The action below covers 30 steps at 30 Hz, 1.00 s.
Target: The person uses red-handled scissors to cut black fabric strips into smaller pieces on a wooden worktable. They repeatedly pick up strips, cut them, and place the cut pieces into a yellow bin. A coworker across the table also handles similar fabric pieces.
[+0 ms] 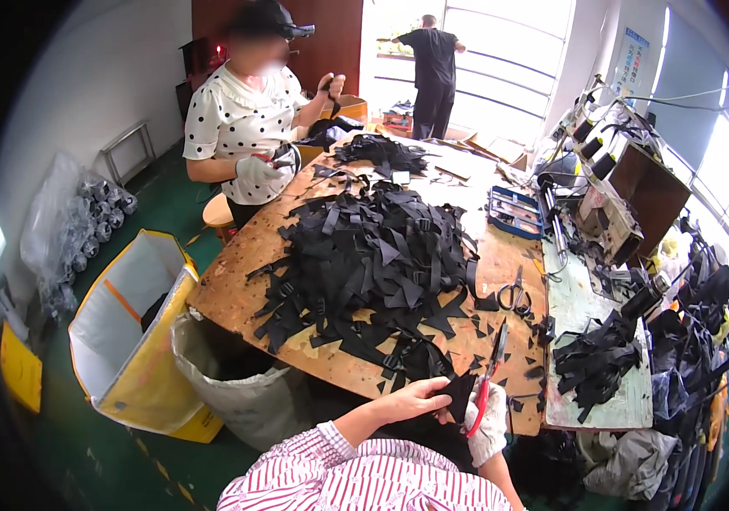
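Observation:
My left hand [411, 398] pinches a black strap piece [460, 393] at the near edge of the wooden table [228, 289]. My right hand [489, 423], in a white glove, grips red-handled scissors [490, 371] whose blades point up and away, right beside the strap piece. A big heap of black straps [364, 255] covers the middle of the table just beyond my hands. Small black offcuts lie scattered around the scissors.
Spare scissors [513, 295] lie right of the heap. A sewing machine [607, 217] and a strap bundle [594, 358] sit on the right bench. A grey sack [245, 383] and yellow bag [139, 341] stand left. A co-worker in a dotted shirt [241, 119] works opposite; another person [433, 72] stands at the window.

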Tool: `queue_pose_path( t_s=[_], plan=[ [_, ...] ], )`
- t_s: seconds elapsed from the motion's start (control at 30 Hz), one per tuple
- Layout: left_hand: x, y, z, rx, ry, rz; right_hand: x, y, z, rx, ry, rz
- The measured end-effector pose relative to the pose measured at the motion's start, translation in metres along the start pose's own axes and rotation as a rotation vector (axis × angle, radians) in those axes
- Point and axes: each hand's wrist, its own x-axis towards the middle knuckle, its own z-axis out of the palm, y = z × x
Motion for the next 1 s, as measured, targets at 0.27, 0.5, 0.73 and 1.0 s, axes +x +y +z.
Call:
queue_pose_path(
  t_s=[0.27,0.5,0.73,1.0],
  plan=[
    [0.001,0.001,0.000,0.066,0.095,-0.028,0.001,0.008,0.002,0.071,0.023,-0.045],
    [-0.009,0.011,0.000,0.089,0.286,-0.068,0.002,-0.028,0.002,0.103,-0.151,0.204],
    [-0.006,0.001,0.012,0.234,0.148,-0.046,-0.013,-0.004,-0.001,0.032,-0.064,-0.010],
    [-0.003,-0.006,0.015,1.257,0.395,0.190,-0.005,0.016,0.002,0.053,-0.018,-0.243]
  ],
)
